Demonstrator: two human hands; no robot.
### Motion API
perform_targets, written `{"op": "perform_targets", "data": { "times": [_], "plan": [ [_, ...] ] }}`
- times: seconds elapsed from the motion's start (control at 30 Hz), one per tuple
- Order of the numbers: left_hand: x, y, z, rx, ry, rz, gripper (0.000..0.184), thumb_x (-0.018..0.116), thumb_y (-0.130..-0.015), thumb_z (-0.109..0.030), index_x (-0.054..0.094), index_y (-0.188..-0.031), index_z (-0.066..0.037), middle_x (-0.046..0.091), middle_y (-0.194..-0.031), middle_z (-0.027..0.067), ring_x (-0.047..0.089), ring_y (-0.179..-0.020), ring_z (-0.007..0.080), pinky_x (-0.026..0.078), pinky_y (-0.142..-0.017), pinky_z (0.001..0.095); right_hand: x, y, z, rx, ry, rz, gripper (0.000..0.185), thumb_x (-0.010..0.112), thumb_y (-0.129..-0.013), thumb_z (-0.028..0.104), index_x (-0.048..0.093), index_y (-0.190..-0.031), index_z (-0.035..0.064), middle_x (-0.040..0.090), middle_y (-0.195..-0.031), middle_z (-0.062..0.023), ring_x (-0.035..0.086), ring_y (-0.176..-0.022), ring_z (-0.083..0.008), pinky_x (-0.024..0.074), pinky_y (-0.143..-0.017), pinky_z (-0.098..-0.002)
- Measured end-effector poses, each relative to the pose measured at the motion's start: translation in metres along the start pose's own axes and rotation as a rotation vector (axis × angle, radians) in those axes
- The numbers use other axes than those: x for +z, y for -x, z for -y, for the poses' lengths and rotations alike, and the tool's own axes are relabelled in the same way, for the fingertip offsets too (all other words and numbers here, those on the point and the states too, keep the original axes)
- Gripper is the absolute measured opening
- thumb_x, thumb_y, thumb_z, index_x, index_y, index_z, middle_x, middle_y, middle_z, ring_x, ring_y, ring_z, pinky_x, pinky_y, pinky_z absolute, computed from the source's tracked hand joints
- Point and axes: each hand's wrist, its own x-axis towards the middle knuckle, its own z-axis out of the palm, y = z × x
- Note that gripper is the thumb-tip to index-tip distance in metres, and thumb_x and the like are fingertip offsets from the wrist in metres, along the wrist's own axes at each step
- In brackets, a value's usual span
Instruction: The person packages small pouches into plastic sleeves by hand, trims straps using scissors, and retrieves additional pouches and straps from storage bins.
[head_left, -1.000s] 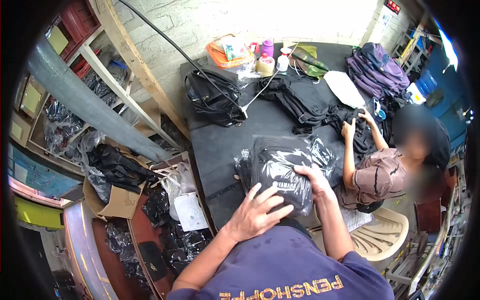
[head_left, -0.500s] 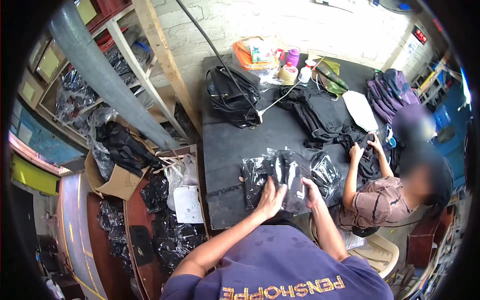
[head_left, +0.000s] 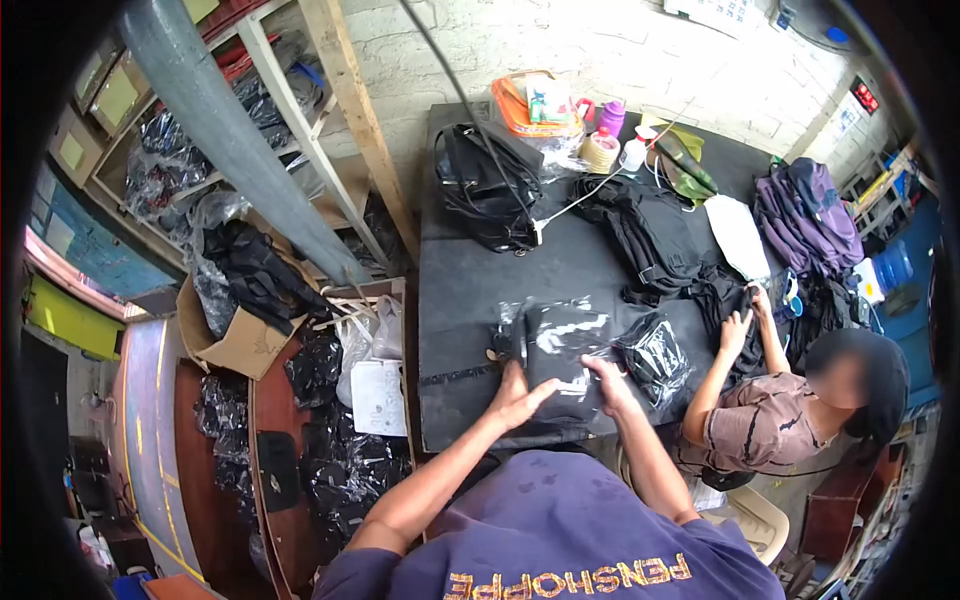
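Note:
A black folded item in a clear plastic bag (head_left: 566, 335) lies before me at the front of the black table (head_left: 465, 310). My left hand (head_left: 520, 400) grips its lower left side, thumb stretched over the plastic. My right hand (head_left: 612, 385) holds the lower right edge with the thumb on top; some fingers of both hands are hidden beneath. Another plastic-wrapped black pack (head_left: 656, 355) rests just right of the held one. Part of a further wrapped pack shows behind the left edge of the held one.
Across the table, a co-worker (head_left: 770, 410) handles black fabric (head_left: 725, 300). A black handbag (head_left: 485, 185), black backpack (head_left: 640, 235), bottles and a purple bag (head_left: 805, 215) stand farther back. Left are a cardboard box (head_left: 240, 345), a metal pole (head_left: 235, 140) and shelves.
The bagged black item has shifted left over the pack beside it and now lies flatter and broader. Both hands moved with it. The camera view has shifted slightly.

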Motion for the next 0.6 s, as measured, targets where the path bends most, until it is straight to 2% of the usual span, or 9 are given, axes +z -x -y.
{"op": "perform_targets", "data": {
  "times": [0.03, 0.1, 0.17, 0.27, 0.3, 0.37, 0.5, 0.53, 0.6],
  "plan": [
    [0.016, -0.001, 0.001, 0.040, -0.126, -0.064, 0.095, 0.073, -0.093, -0.052, 0.033, -0.158, 0.006, 0.036, -0.159, 0.0316, 0.027, -0.153, 0.0448, 0.025, -0.127, 0.0501, -0.007, 0.002, 0.005, 0.076, -0.060, 0.018, 0.049, 0.080, -0.089, 0.032, 0.069, -0.124, -0.0008, 0.077, -0.108, -0.0100, 0.074, -0.090, -0.0227, 0.0603, -0.087, -0.0367],
    [0.034, 0.000, -0.001, 0.114, -0.391, -0.188, 0.095, 0.073, -0.093, -0.054, 0.037, -0.157, 0.006, 0.039, -0.159, 0.0325, 0.031, -0.153, 0.0457, 0.028, -0.127, 0.0491, -0.022, 0.021, 0.028, 0.067, -0.074, 0.044, 0.050, 0.081, -0.087, 0.032, 0.069, -0.123, -0.0016, 0.077, -0.106, -0.0102, 0.074, -0.089, -0.0226, 0.0605, -0.085, -0.0368],
    [0.035, 0.011, -0.013, 0.150, -0.435, -0.201, 0.094, 0.073, -0.094, -0.053, 0.036, -0.157, 0.006, 0.041, -0.159, 0.0308, 0.035, -0.151, 0.0432, 0.032, -0.125, 0.0480, -0.015, 0.045, 0.051, 0.052, -0.104, 0.060, 0.051, 0.081, -0.086, 0.032, 0.069, -0.122, -0.0024, 0.077, -0.105, -0.0103, 0.075, -0.087, -0.0224, 0.0607, -0.084, -0.0370],
    [0.034, 0.016, -0.026, 0.237, -0.527, -0.190, 0.092, 0.073, -0.095, -0.050, 0.035, -0.159, 0.004, 0.044, -0.158, 0.0272, 0.044, -0.147, 0.0381, 0.039, -0.121, 0.0458, -0.001, 0.058, 0.080, -0.095, 0.133, 0.119, 0.063, 0.084, -0.083, 0.035, 0.065, -0.129, -0.0041, 0.075, -0.114, -0.0155, 0.074, -0.099, -0.0247, 0.0594, -0.092, -0.0375],
    [0.024, 0.018, -0.028, 0.085, -0.249, -0.133, 0.092, 0.072, -0.096, -0.049, 0.033, -0.160, 0.004, 0.044, -0.158, 0.0248, 0.047, -0.145, 0.0360, 0.040, -0.120, 0.0443, 0.003, 0.051, 0.078, -0.097, 0.127, 0.112, 0.063, 0.084, -0.083, 0.035, 0.065, -0.129, -0.0041, 0.075, -0.114, -0.0155, 0.074, -0.099, -0.0247, 0.0594, -0.092, -0.0375],
    [0.005, 0.024, -0.029, -0.226, 0.304, -0.012, 0.090, 0.070, -0.099, -0.047, 0.028, -0.162, 0.002, 0.044, -0.158, 0.0199, 0.053, -0.139, 0.0318, 0.042, -0.118, 0.0413, 0.019, 0.032, 0.063, -0.115, 0.419, -0.005, 0.078, 0.086, -0.082, 0.040, 0.057, -0.138, -0.0066, 0.071, -0.126, -0.0207, 0.070, -0.115, -0.0293, 0.0547, -0.103, -0.0393],
    [-0.021, 0.012, 0.025, -0.432, 0.407, -0.120, 0.088, 0.070, -0.100, -0.044, 0.027, -0.164, -0.002, 0.044, -0.159, 0.0183, 0.051, -0.141, 0.0326, 0.044, -0.117, 0.0467, 0.043, 0.010, 0.045, -0.028, 0.689, -0.022, 0.097, 0.087, -0.083, 0.048, 0.044, -0.149, -0.0084, 0.063, -0.139, -0.0236, 0.064, -0.124, -0.0310, 0.0494, -0.110, -0.0399],
    [-0.024, 0.007, 0.025, -0.428, 0.405, -0.115, 0.088, 0.070, -0.100, -0.044, 0.027, -0.164, -0.002, 0.044, -0.159, 0.0183, 0.051, -0.141, 0.0326, 0.044, -0.117, 0.0467, 0.037, 0.003, 0.044, -0.095, 0.744, -0.012, 0.101, 0.086, -0.083, 0.050, 0.040, -0.152, -0.0080, 0.062, -0.141, -0.0242, 0.063, -0.127, -0.0318, 0.0485, -0.111, -0.0399],
    [-0.025, 0.008, 0.023, -0.407, 0.381, -0.326, 0.083, 0.069, -0.101, -0.043, 0.031, -0.162, -0.004, 0.050, -0.153, 0.0164, 0.054, -0.138, 0.0308, 0.046, -0.114, 0.0478, 0.027, 0.001, 0.038, -0.210, 0.851, 0.010, 0.110, 0.085, -0.084, 0.054, 0.032, -0.159, -0.0072, 0.058, -0.146, -0.0255, 0.060, -0.132, -0.0333, 0.0465, -0.113, -0.0401]
  ]
}}
